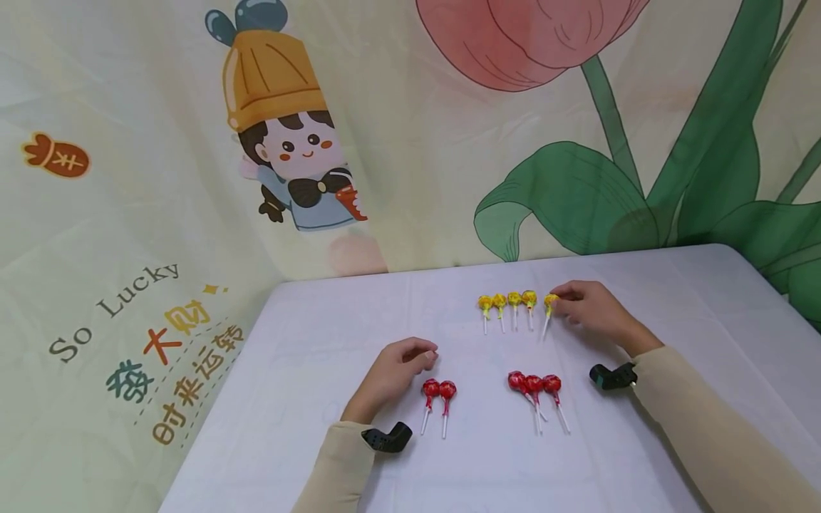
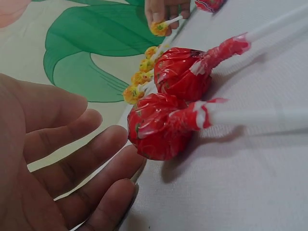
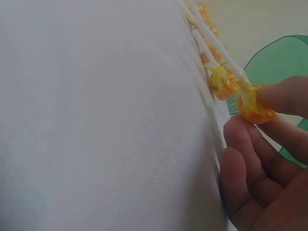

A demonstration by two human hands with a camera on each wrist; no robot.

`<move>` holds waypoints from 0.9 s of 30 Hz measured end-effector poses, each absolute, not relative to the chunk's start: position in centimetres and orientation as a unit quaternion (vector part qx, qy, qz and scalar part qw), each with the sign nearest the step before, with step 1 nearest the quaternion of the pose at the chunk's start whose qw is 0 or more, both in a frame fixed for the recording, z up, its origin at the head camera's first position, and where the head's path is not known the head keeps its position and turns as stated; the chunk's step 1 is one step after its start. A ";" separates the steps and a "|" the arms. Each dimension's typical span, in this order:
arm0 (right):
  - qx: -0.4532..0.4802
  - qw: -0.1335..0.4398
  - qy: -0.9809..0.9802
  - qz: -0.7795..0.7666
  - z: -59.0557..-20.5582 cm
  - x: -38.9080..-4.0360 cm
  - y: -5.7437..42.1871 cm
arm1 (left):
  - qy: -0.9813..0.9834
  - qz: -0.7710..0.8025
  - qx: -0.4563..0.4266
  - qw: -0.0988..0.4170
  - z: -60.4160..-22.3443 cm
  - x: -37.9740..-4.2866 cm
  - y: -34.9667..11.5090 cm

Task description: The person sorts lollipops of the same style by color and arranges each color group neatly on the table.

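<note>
Judged as mid-placement of a yellow lollipop; probably needed squaring up with the row of four yellow lollipops, then letting go. Nearest on the white table, saw three red lollipops, close together, and two red lollipops toward the left edge. Just beyond that pair, noted left hand, loosely curved, gripping nothing; couldn't tell contact. Near the far edge, spotted right hand pinching the single yellow by its head, just right of that row.

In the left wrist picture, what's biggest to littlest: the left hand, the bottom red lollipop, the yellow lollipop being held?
1. Left hand
2. Bottom red lollipop
3. Held yellow lollipop; it's farther away, so it looks smaller.
</note>
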State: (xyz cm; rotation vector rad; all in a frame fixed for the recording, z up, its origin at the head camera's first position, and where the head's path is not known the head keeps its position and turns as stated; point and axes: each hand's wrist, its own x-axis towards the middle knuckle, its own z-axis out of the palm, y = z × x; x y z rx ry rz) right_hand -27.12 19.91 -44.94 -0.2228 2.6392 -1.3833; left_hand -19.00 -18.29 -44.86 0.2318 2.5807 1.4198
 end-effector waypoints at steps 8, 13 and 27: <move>-0.050 0.084 0.887 -0.452 -45.1 -28.3 19.6 | 0.893 0.437 0.086 0.071 -45.0 -18.5 -18.2; -0.046 0.090 0.891 -0.443 -45.1 -28.8 19.4 | 0.895 0.432 0.083 0.067 -45.1 -18.4 -18.1; -0.038 0.096 0.899 -0.426 -45.3 -29.9 18.9 | 0.896 0.431 0.092 0.053 -45.2 -17.9 -18.2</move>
